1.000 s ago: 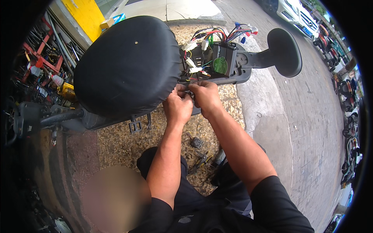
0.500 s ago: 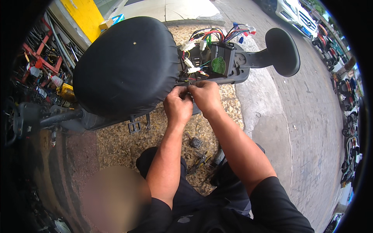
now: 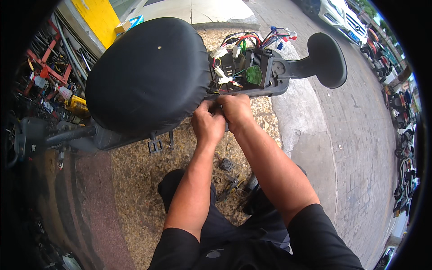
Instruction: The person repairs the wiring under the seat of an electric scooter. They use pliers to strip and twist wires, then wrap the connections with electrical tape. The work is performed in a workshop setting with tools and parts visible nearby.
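Black plastic forms the scooter's open tray, just beyond your fingertips with its long axis running left to right, your right hand nearer its open part and your left hand beside the seat's edge. Your fingers curl in close together at the tray's near side, though I cannot tell whether they grip anything. Inside the tray sit a finned box with a green label, white connectors and coloured wires, between the rounded seat and a padded backrest.
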The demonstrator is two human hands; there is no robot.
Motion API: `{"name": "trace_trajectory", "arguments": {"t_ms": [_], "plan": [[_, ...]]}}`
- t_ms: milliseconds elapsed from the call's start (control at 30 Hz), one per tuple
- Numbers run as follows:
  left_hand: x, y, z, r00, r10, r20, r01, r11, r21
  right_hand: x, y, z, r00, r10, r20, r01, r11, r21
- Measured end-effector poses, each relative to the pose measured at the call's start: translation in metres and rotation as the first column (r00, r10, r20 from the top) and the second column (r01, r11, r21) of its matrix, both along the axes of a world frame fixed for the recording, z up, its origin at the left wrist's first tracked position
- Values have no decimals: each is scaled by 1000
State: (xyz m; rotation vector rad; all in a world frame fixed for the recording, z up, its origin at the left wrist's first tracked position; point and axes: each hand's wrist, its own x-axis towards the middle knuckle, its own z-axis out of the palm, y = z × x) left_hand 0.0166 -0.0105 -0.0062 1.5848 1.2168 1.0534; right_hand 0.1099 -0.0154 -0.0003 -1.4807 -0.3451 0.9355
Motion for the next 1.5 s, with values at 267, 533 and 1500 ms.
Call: {"name": "trace_trajectory", "arguments": {"t_ms": [267,533,1500], "plan": [[0,9,-3,995,-58,79,61,997,-48,3,-15,10,997,73,-25,-71,996,48],[0,16,-7,994,-96,51,101,990,-100,11,-51,6,971,180,-156,-161,979,129],[8,34,18,912,-49,-408,106,987,118,73,-77,-4,965,264,-7,-255,938,237]]}}
